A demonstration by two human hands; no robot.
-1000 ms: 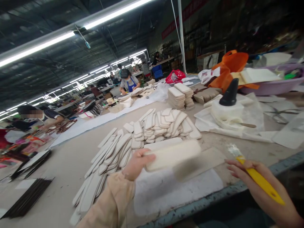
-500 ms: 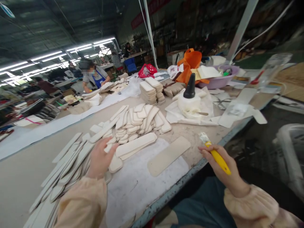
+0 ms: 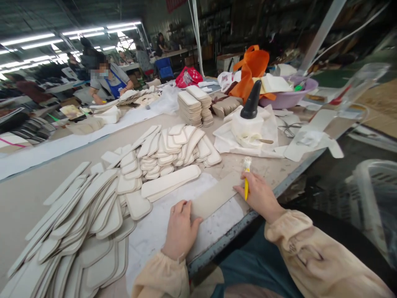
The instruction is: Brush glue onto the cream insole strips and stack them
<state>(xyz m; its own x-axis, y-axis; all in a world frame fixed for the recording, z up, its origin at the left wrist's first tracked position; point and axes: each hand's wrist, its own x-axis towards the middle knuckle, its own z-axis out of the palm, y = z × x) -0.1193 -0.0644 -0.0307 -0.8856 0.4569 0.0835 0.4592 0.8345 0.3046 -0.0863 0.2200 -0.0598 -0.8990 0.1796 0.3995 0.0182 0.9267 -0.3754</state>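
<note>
A plain beige strip (image 3: 214,196) with rounded ends lies on a white sheet close to the table edge. My left hand (image 3: 180,229) is at the strip's left end, thumb apart from the fingers and fingertips touching it. Yellow-handled and white-tipped, a brush (image 3: 247,182) stands nearly upright in the closed fingers of my right hand (image 3: 259,196). That hand's thumb also reaches the strip's right end. Just beyond the sheet, several white strips with beige edges (image 3: 170,181) lie in a loose heap.
Overlapping pale pieces (image 3: 102,252) cover the table's left side. A white tub (image 3: 246,128) with a black cone on it stands on crumpled sheeting. Scissors (image 3: 290,128), a purple basin (image 3: 290,97) and an orange bag (image 3: 252,70) are farther right. A co-worker (image 3: 110,82) is across the table.
My left hand has left the white heap and come right, onto the strip's left end. My right hand has moved left with the brush to the strip's other end.
</note>
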